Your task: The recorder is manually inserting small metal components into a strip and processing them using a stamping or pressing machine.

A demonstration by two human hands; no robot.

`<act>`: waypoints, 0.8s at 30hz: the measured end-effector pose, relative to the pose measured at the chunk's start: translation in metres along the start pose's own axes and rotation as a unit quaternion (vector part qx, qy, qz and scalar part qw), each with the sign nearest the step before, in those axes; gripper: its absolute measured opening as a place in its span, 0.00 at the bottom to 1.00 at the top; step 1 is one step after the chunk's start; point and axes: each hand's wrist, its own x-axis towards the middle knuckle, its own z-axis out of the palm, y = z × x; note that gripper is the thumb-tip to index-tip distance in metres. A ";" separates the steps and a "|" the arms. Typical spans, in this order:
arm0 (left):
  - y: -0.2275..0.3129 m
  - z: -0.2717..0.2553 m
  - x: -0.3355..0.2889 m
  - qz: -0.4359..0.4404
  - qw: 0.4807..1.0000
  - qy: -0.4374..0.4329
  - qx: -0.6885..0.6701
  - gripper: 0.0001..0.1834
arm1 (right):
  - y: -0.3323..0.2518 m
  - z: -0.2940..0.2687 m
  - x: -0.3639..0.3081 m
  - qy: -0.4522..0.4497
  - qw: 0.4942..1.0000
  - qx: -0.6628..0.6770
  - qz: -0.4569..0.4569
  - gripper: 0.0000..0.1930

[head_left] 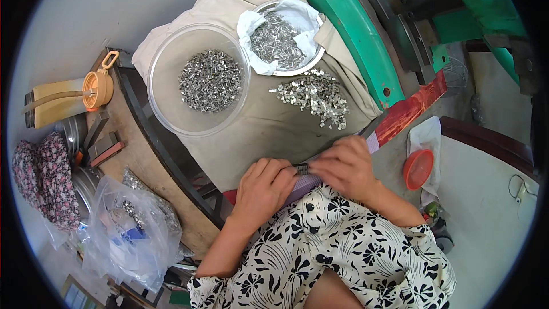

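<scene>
At the near edge of the cloth-covered table, my left hand [265, 186] and my right hand [346, 167] face each other with curled fingers. Between their fingertips shows a small dark metal piece [301, 168] with light bars, gripped at both ends; its exact kind is too small to tell. Beyond them a loose pile of flat, shiny metal bits [314, 96] lies on the beige cloth [257, 137]. A wide clear plastic bowl [163, 100] holds many small grey metal parts. Beside it, a metal bowl [313, 64] lined with white plastic contains thin silvery pins.
A green machine [349, 28] with dark metal parts stands at the right. On the wooden side table [151, 166] to the left are an orange-lidded bottle [97, 90], a clear plastic bag [128, 240] and a flowered cloth [43, 180]. A red bowl [418, 169] sits lower right.
</scene>
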 end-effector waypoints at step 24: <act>0.003 -0.008 0.015 -0.053 0.996 0.052 -0.044 0.12 | 0.019 -0.008 0.013 0.023 0.997 -0.045 0.061 0.11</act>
